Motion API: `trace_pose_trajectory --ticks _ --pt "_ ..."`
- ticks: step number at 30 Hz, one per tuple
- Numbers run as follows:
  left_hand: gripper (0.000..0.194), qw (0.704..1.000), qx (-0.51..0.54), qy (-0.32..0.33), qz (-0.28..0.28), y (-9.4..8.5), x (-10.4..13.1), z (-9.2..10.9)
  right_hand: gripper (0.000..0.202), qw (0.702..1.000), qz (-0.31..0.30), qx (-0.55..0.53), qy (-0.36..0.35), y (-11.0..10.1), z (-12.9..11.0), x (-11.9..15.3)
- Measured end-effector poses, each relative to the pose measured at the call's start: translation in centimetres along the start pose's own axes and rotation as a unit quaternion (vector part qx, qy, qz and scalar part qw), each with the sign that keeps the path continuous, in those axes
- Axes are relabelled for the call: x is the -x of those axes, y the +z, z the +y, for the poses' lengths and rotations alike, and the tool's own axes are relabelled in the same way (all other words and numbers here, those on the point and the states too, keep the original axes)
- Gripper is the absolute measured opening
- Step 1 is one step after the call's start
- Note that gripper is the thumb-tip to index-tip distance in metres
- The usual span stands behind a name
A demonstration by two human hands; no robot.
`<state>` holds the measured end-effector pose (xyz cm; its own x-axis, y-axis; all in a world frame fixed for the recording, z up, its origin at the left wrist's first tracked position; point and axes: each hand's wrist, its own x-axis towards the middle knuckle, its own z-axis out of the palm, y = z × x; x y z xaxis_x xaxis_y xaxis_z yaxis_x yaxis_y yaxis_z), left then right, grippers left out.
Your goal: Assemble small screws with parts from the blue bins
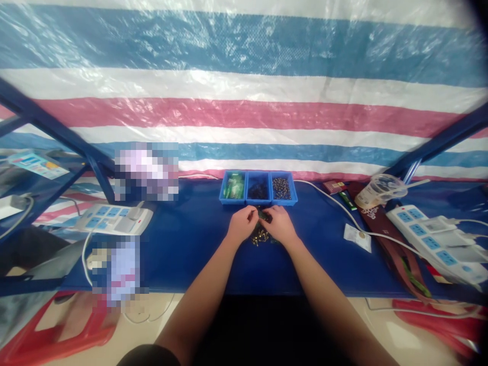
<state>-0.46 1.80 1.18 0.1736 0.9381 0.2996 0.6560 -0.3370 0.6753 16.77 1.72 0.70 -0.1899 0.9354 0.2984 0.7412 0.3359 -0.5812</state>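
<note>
Fingers of my left hand (243,223) and my right hand (281,223) are bent and meet over the blue table, just in front of the bins. Between the fingertips is a small dark green piece (262,214), partly hidden, so its exact kind cannot be made out. Right below the hands lies a loose pile of small brass-coloured metal parts (260,237). A blue three-compartment bin (247,202) stands beyond the hands. Its left compartment holds green pieces (235,187), its middle one black parts (258,189), its right one small metal parts (281,189).
Power strips lie at the left (110,219) and right (438,239). A plastic cup with a straw (381,192), a brown bag (381,239), a small white packet (357,237) and a white cable (331,195) are on the right. A striped tarp (244,112) hangs behind the table (183,254).
</note>
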Motion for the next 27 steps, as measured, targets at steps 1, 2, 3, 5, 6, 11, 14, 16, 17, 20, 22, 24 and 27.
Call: trace_pose_trajectory --ticks 1,2,3,5,6,11,14,16,17,20,22,24,27 --pt "0.018 1.0 0.0 0.0 -0.004 0.0 0.0 0.0 0.016 1.0 -0.004 -0.006 0.001 0.0 0.1 0.0" --pt "0.017 1.0 0.002 0.001 -0.007 0.0 0.0 0.0 0.012 1.0 -0.007 -0.018 0.001 0.0 0.1 0.1" --pt "0.017 1.0 0.005 0.002 -0.008 0.0 0.1 0.0 0.009 0.999 -0.007 -0.035 0.002 -0.1 0.1 0.1" --pt "0.016 1.0 0.019 -0.001 -0.002 0.1 0.1 -0.1 0.007 0.996 -0.004 -0.087 0.014 -0.2 0.0 0.1" --pt "0.017 1.0 0.029 -0.004 0.003 0.1 0.1 -0.1 0.008 0.992 -0.001 -0.124 0.029 -0.3 -0.1 0.1" --pt "0.033 0.996 0.08 -0.014 0.045 0.1 0.1 -0.3 0.023 0.936 -0.001 -0.334 0.109 -0.7 -0.1 -0.1" --pt "0.02 0.995 0.09 0.011 0.048 0.0 0.1 -0.2 0.027 0.911 0.021 -0.392 0.126 -0.9 0.1 -0.2" --pt "0.019 0.994 0.105 0.013 0.042 -0.2 0.1 -0.1 0.03 0.902 0.039 -0.406 0.142 -0.9 0.1 -0.3" --pt "0.019 0.992 0.115 0.006 0.041 -0.2 0.2 0.0 0.031 0.899 0.042 -0.41 0.149 -1.0 0.1 -0.3" --pt "0.022 0.987 0.151 -0.026 0.049 -0.4 0.1 0.1 0.034 0.896 0.029 -0.414 0.158 -1.1 0.4 -0.5" --pt "0.024 0.981 0.176 -0.054 0.062 -0.4 0.0 0.0 0.033 0.9 0.025 -0.406 0.158 -1.3 0.7 -0.7" --pt "0.027 0.975 0.199 -0.076 0.068 -0.4 0.0 -0.1 0.032 0.902 0.029 -0.4 0.159 -1.4 1.0 -0.8" --pt "0.03 0.97 0.222 -0.084 0.051 -0.3 -0.1 -0.3 0.032 0.901 0.034 -0.403 0.16 -1.3 1.2 -0.8"
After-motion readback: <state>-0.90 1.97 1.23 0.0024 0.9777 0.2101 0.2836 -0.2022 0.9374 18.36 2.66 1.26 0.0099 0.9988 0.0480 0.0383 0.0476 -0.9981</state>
